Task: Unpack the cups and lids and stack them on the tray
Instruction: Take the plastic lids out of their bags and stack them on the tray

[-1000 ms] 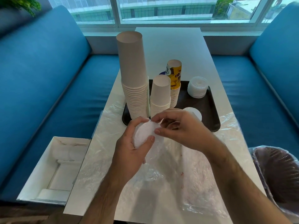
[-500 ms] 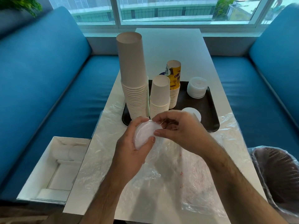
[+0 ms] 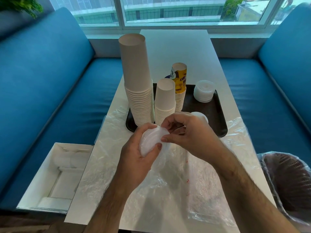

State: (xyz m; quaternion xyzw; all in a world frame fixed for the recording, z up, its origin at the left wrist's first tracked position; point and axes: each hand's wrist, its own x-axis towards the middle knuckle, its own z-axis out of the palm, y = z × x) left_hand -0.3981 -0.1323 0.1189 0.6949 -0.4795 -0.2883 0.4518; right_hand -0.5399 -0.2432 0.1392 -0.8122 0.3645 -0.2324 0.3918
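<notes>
Both hands curled, left hand (image 3: 134, 158), right hand (image 3: 188, 137), gripping lids (image 3: 151, 140)

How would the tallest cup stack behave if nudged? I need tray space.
The tallest cup stack probably tips easily: it rises high above the tray on a narrow base. Being nested paper cups, it likely feels light, so a push would sooner topple than slide it.

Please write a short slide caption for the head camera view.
Both hands hold white lids before a tray of stacked cups.
</notes>
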